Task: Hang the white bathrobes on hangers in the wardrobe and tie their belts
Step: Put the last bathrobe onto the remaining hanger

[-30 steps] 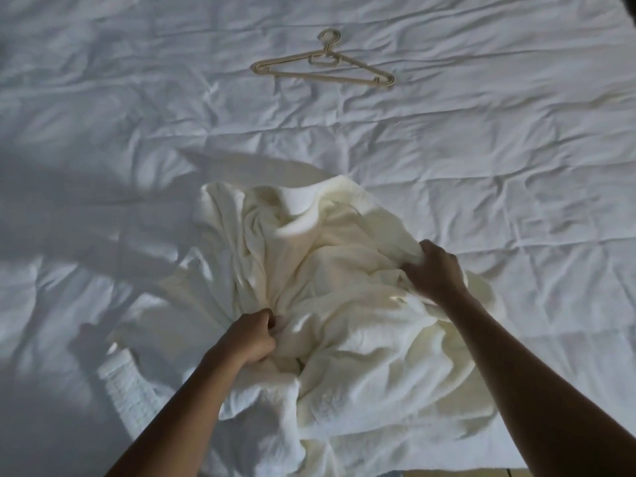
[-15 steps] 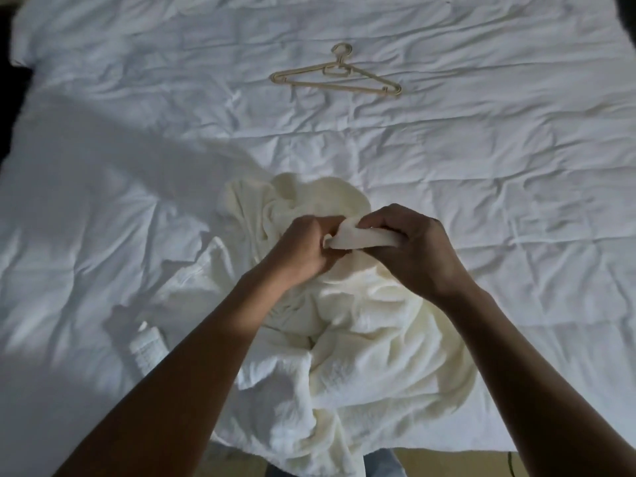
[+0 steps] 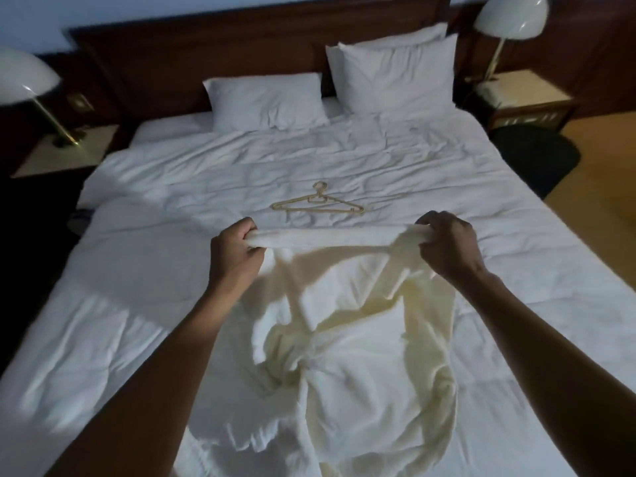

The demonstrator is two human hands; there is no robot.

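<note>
Bare bed (image 3: 137, 304) L & R of the bathrobe (image 3: 361, 373), plus an open strip btw hanger (image 3: 317, 201) and pillows (image 3: 268, 101). Bathrobe's stretched top edge spans just in front of the hanger, blocking a straight reach fwd. Lamps (image 3: 24, 74) flank the headboard (image 3: 206, 53), well off to the sides.

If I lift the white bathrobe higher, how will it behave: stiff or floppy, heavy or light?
Probably floppy: the bathrobe sags in folds below the edge stretched between the left hand and right hand. Likely fairly heavy for cloth, since it looks thick. Slipping seems unlikely: both hands grip bunched fabric.
</note>
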